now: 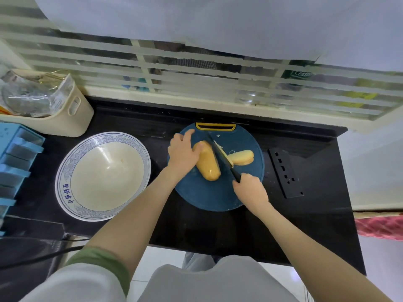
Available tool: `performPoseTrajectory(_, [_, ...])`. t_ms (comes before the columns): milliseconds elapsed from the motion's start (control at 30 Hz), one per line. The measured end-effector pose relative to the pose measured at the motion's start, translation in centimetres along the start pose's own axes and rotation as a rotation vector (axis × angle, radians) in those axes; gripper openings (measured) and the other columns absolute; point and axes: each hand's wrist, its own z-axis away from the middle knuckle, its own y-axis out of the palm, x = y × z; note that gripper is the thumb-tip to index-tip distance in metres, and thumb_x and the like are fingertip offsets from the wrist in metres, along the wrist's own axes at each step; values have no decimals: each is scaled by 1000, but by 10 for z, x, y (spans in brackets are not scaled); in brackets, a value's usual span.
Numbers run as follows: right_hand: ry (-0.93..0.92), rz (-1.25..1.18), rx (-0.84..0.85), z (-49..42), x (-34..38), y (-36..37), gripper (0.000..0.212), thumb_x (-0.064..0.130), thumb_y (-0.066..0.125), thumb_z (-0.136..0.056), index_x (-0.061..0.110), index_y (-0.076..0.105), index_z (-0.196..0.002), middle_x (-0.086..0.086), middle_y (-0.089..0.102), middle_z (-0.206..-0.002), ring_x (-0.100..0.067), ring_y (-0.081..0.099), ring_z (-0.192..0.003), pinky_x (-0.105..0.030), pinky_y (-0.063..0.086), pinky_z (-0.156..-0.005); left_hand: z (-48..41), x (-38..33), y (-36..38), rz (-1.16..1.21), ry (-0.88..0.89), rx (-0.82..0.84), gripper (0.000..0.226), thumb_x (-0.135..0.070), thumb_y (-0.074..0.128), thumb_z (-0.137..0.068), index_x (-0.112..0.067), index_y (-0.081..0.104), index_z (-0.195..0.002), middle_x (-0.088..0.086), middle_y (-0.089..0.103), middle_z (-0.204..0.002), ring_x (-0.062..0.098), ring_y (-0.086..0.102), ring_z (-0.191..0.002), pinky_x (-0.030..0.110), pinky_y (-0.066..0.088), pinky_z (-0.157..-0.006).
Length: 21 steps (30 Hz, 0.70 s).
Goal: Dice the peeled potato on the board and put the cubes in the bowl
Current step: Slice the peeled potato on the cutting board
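Soft even light, perhaps from the window (196, 68); faint sheen on bowl (104, 171); bowed, blurry edges.

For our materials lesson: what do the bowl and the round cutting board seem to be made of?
The bowl: likely glazed ceramic; glossy white inside reflecting light, blue printed rim pattern. The cutting board: probably plastic; even matte dark blue with a yellow-edged handle slot.
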Motion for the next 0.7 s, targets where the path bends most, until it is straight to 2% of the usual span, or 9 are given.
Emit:
performPoseTrajectory(67, [-44, 150, -80, 4, -6, -9, 23, 31, 46, -100, 12, 50, -89, 0, 53, -73, -19, 55, -64, -30, 40, -54, -2, -20, -10, -134, 208, -30, 39, -40, 49, -96, -32, 49, -135, 6, 42, -128, 27, 38, -117, 37, 27, -95])
performPoseTrajectory(100, [-64, 223, -110, 5, -8, -14, 23, 32, 45, -100, 11, 51, -93, 0, 53, -73, -20, 55, -64, -29, 41, -55, -3, -29, -13, -223, 326, 11, 35, -41, 49, -96, -37, 53, -130, 1, 41, -132, 25, 35, -119, 35, 24, -93])
performPoseTrajectory(233, [-109, 414, -147, 5, -19, -33, 23, 33, 45, -100, 10, 50, -98, 0, 50, -72, -22, 51, -63, -30, 39, -56, -13, -63, -13, -509, 685, 296, 33, -48, 45, -96, -45, 56, -127, -17, 40, -143, 19, 27, -126, 40, 17, -98])
performPoseTrajectory(367, [-150, 490, -159, 5, -27, -44, 20, 32, 42, -101, 13, 44, -96, 2, 45, -68, -22, 50, -62, -30, 39, -56, -22, -82, -2, -672, 831, 413, 36, -54, 44, -94, -41, 59, -124, -21, 52, -133, 16, 28, -124, 37, 9, -92])
performPoseTrajectory(433, [-156, 505, -157, 5, -32, -48, 18, 31, 41, -101, 14, 42, -94, 2, 48, -72, -22, 50, -61, -31, 38, -55, -24, -90, 4, -674, 839, 462, 34, -51, 47, -94, -37, 60, -122, -13, 54, -127, 16, 26, -121, 36, 8, -89])
performPoseTrajectory(500, [-160, 528, -150, 5, -38, -52, 20, 31, 41, -101, 12, 45, -98, 2, 52, -75, -22, 51, -60, -31, 37, -54, -25, -100, 8, -686, 821, 506, 34, -49, 48, -95, -36, 60, -124, -1, 47, -126, 19, 22, -120, 34, 8, -89])
performPoseTrajectory(600, [-168, 561, -144, 5, -44, -56, 22, 32, 41, -101, 12, 48, -103, 1, 57, -81, -22, 51, -62, -31, 38, -55, -30, -108, 16, -766, 912, 505, 30, -48, 46, -95, -32, 63, -115, 3, 45, -121, 21, 23, -118, 36, 9, -91])
performPoseTrajectory(700, [-149, 548, -148, 3, -50, -62, 22, 32, 41, -101, 12, 48, -104, 2, 53, -80, -20, 51, -62, -31, 40, -55, -34, -108, 27, -781, 1118, 392, 23, -37, 43, -99, -28, 64, -99, -6, 57, -97, 17, 41, -108, 38, 22, -90])
